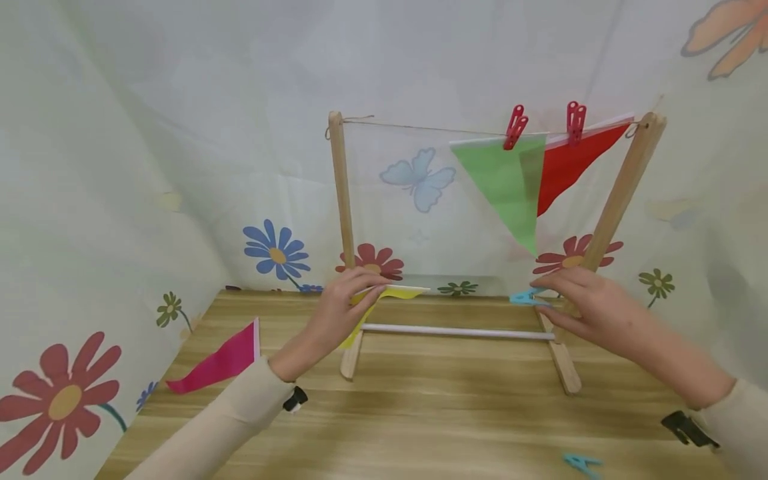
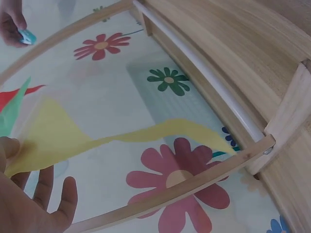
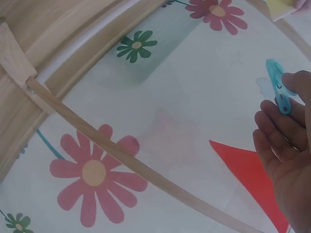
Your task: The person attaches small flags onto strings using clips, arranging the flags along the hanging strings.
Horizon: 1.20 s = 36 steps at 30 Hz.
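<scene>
A wooden rack [image 1: 345, 220] stands on the table [image 1: 420, 407], its string carrying a green flag [image 1: 507, 183] and red flag [image 1: 567, 163], each pegged. The left hand [image 1: 342, 310] pinches a yellow flag [image 1: 393, 293] by its edge so it hangs free near the left post; the right hand [image 1: 591, 307] pinches a blue clothespin [image 1: 525, 297], other fingers relaxed.

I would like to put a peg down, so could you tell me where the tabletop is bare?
Bare wood lies in front of the wooden frame, between the pink flag and the blue peg. Between the frame's feet, both hands crowd the space.
</scene>
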Motion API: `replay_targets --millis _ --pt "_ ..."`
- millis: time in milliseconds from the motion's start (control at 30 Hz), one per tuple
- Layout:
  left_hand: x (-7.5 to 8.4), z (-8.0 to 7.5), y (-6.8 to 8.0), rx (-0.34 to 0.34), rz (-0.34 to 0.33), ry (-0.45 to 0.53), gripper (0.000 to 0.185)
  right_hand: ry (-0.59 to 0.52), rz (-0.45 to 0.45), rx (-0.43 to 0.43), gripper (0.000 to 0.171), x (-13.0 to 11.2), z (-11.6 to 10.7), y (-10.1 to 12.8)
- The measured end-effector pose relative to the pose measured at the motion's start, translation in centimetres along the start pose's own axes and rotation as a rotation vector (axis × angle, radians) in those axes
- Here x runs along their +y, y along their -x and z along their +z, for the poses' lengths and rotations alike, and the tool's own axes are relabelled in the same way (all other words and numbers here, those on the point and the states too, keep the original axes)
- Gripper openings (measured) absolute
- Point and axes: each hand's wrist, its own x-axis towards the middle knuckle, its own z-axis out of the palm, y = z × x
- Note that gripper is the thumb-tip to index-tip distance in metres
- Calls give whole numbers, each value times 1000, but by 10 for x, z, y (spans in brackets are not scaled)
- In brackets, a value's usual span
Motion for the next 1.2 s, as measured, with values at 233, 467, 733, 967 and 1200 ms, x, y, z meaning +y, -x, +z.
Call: replay_targets --millis 233,467,733,967,1200 --pt "2 -4 -8 -10 -9 18 17 6 -39 -69 67 -2 -11 -15" --pt "6 -5 -13 -7 2 14 17 8 -60 -103 69 -6 -19 -29" --pt "10 -5 -24 17 23 34 17 -5 -51 -118 70 -4 -27 -39" --pt "13 -9 -35 24 -21 14 18 -9 -68 -143 70 -3 -35 -49" --pt "18 -17 -49 -4 -26 -10 18 30 -136 -173 66 -1 -43 -70"
